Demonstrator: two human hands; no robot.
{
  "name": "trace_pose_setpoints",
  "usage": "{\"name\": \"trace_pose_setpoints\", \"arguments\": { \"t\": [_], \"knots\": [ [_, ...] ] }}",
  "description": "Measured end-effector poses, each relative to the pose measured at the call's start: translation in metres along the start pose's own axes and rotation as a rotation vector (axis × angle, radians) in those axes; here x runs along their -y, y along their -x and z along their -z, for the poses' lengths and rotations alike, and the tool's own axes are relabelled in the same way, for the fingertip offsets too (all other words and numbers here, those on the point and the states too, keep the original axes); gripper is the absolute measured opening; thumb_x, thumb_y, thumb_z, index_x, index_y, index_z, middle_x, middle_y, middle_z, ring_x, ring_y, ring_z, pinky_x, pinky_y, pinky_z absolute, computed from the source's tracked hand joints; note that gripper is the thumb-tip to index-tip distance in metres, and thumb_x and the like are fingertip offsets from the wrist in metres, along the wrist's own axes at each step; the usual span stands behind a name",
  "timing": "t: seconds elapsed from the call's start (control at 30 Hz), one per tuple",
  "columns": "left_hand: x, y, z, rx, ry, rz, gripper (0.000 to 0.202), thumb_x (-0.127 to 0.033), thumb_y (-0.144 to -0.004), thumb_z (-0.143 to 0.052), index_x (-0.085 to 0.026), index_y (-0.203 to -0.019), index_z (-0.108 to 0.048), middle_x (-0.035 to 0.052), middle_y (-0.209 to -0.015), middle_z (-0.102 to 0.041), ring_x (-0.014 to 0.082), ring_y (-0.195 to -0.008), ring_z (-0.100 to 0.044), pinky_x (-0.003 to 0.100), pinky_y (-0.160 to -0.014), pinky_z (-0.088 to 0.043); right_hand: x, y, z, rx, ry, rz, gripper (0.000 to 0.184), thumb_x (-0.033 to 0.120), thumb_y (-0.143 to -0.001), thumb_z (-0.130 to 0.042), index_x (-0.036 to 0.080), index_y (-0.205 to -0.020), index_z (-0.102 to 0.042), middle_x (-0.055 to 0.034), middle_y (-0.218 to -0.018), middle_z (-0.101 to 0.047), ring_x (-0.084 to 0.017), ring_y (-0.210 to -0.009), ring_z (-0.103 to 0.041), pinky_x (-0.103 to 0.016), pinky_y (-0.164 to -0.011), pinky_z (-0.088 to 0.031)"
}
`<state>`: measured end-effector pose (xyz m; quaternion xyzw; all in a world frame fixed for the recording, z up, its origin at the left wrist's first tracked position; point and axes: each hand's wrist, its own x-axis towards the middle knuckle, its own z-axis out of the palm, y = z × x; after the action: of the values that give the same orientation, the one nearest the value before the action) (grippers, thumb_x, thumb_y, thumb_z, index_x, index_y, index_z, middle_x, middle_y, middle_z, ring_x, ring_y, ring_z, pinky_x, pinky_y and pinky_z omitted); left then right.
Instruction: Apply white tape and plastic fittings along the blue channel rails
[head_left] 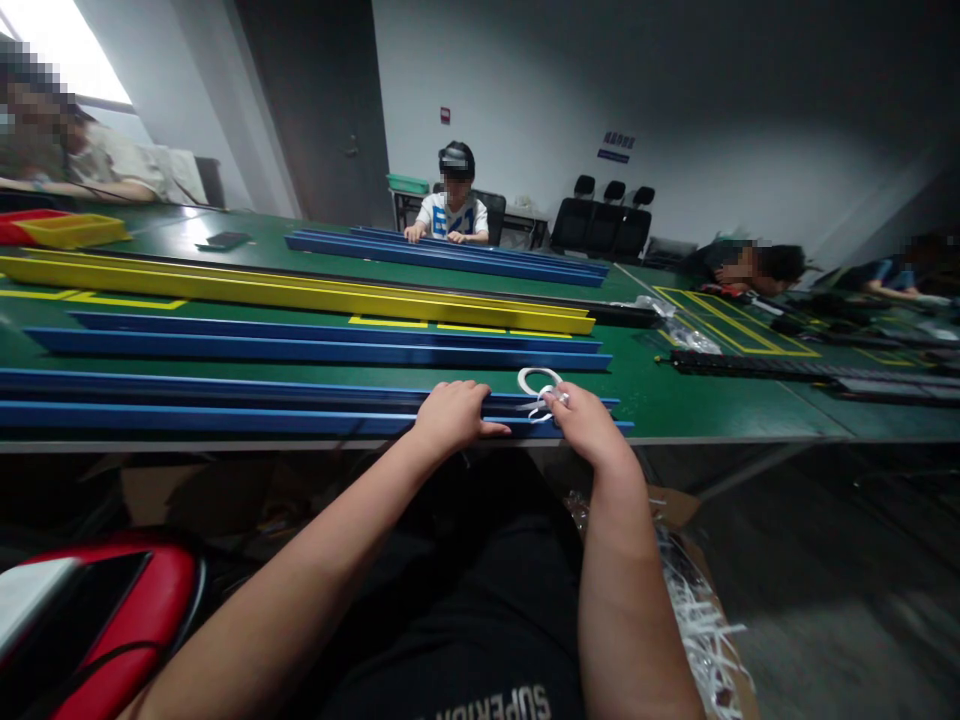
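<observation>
A long blue channel [225,412] lies along the near edge of the green table. My left hand [451,415] is closed over it near its right part, fingers on the far side and thumb at the near side. My right hand [585,420] pinches a curled white strip [534,375] above the channel's right end. The strip forms loops, and part of it is hidden by the fingers. Just beyond lies a second blue channel [315,345], with a yellow channel [300,290] behind it.
More blue channels [450,258] lie before a person [454,210] across the table [645,400]. A black rail [750,367] and clear plastic wrap [690,335] are to the right. Below right stands a carton [724,620] with white strips [697,600]; a red seat [150,600] is below left.
</observation>
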<state>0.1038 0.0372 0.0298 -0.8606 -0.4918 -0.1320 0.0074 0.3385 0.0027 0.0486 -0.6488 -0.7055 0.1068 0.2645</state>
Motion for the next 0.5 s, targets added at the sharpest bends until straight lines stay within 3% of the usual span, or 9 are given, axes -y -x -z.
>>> {"name": "trace_pose_setpoints", "arguments": {
  "t": [0.1, 0.33, 0.5],
  "knots": [
    [0.012, 0.004, 0.001, -0.007, -0.009, -0.011, 0.076, -0.083, -0.072, -0.051, -0.024, -0.119, -0.061, 0.0102, -0.111, -0.07, 0.0308, -0.105, -0.064, 0.038, -0.085, -0.045, 0.001, -0.001, 0.0, -0.04, -0.012, -0.006, 0.026, 0.042, -0.091, -0.05, 0.021, -0.078, -0.057, -0.0013, -0.072, -0.062, -0.015, -0.063, -0.051, -0.026, -0.057, -0.028],
    [0.062, 0.023, 0.015, 0.035, -0.002, 0.035, 0.077, -0.079, -0.071, -0.057, -0.026, -0.126, -0.059, 0.0075, -0.125, -0.068, 0.0292, -0.112, -0.063, 0.036, -0.094, -0.046, 0.004, -0.003, -0.011, -0.115, -0.101, -0.007, 0.026, 0.041, -0.088, -0.053, 0.021, -0.072, -0.055, -0.0012, -0.069, -0.062, -0.014, -0.06, -0.051, -0.025, -0.054, -0.03],
    [0.069, 0.028, 0.018, 0.039, 0.024, 0.042, 0.076, -0.078, -0.071, -0.057, -0.026, -0.127, -0.059, 0.0069, -0.125, -0.068, 0.0286, -0.114, -0.062, 0.035, -0.095, -0.046, 0.002, -0.003, -0.018, -0.08, -0.39, -0.074, 0.021, 0.041, -0.086, -0.052, 0.02, -0.085, -0.06, -0.0028, -0.077, -0.068, -0.014, -0.06, -0.056, -0.023, -0.052, -0.037]
  ]
}}
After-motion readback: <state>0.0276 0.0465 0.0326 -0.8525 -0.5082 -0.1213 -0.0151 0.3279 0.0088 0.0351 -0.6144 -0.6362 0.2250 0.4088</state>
